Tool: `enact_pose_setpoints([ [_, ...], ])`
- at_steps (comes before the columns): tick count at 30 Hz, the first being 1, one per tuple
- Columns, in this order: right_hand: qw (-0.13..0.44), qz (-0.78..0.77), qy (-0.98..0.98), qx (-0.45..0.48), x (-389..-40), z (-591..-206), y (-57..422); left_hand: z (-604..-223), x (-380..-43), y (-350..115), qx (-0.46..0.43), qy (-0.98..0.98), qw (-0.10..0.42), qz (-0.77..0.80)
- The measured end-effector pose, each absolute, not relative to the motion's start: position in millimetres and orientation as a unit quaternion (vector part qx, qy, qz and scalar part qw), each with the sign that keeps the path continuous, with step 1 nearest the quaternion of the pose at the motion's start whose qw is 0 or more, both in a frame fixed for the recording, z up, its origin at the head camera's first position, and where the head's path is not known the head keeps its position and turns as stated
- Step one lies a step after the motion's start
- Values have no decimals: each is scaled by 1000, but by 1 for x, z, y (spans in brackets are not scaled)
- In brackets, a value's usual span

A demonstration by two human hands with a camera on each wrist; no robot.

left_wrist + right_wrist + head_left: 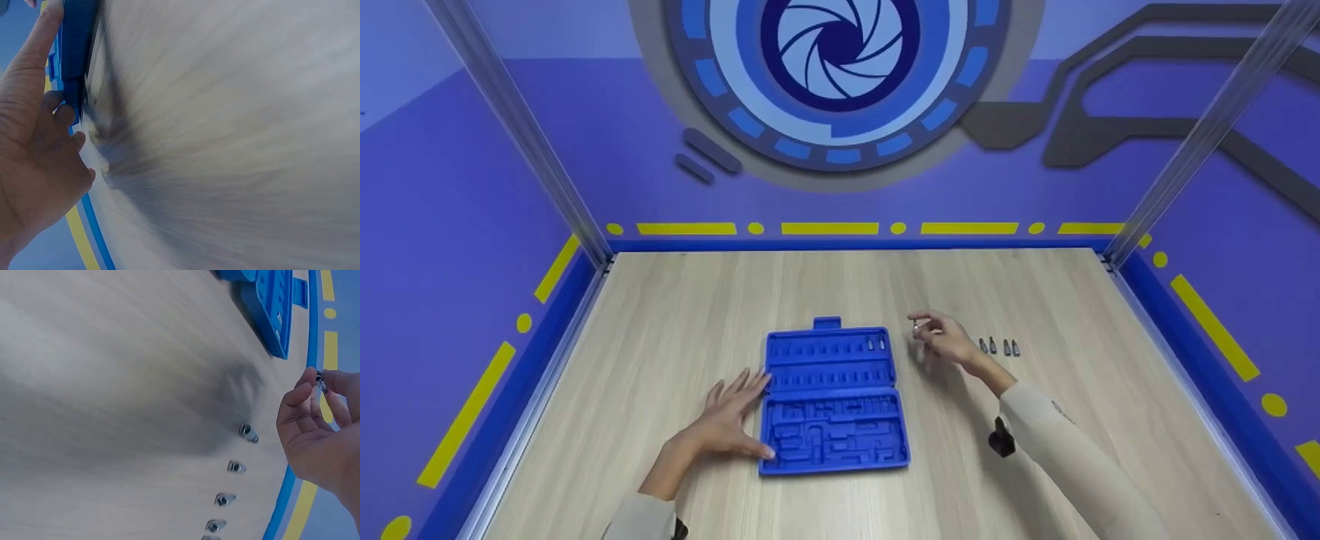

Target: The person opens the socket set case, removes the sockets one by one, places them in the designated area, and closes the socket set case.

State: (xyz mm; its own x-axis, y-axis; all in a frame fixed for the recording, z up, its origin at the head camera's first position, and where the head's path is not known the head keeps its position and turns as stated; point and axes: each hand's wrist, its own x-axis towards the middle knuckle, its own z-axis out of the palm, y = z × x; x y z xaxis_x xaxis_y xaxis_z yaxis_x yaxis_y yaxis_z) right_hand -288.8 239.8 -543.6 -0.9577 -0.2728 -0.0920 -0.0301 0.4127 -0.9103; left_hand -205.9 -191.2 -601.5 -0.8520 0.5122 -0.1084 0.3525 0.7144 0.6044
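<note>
Blue case: I see the blue case (pixel 840 470) lying open on the wooden table (pixel 697 300), with one half far from the person and one half near. A small tab (pixel 826 322) sticks out from its far edge.
Inside the case: two shiny bits (pixel 882 343) sit in the far half, at the right end of the top row. The near half has lots of funny-shaped dips.
Left hand: the left hand (pixel 725 420) is at the case's left side, with its fingers and thumb spread apart. The thumb touches the near left corner, and fingertips reach the left edge higher up.
Right hand: the right hand (pixel 949 343) is up over the table, to the right of the case. Its thumb and finger pinch together on one little metal bit (pixel 320 381).
Bits on the table: more metal bits (pixel 1007 347) stand in a line to the right of the right hand, well apart from the case.
Sleeves: both arms have light sleeves (pixel 1072 450).
Wall: the back wall (pixel 825 206) is blue and purple, with yellow stripes (pixel 829 228) low down.
</note>
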Motion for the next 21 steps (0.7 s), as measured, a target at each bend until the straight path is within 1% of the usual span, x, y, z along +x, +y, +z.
enact_pose_setpoints([
  [4,123,-540,828,-87,-288,-544,260,-602,-205,-191,234,916,136,297],
  [7,127,-545,825,-81,-292,-554,280,-601,-204,-191,235,914,137,300],
  [21,120,-502,855,-54,-278,-541,366,-601,-207,-190,239,911,137,306],
])
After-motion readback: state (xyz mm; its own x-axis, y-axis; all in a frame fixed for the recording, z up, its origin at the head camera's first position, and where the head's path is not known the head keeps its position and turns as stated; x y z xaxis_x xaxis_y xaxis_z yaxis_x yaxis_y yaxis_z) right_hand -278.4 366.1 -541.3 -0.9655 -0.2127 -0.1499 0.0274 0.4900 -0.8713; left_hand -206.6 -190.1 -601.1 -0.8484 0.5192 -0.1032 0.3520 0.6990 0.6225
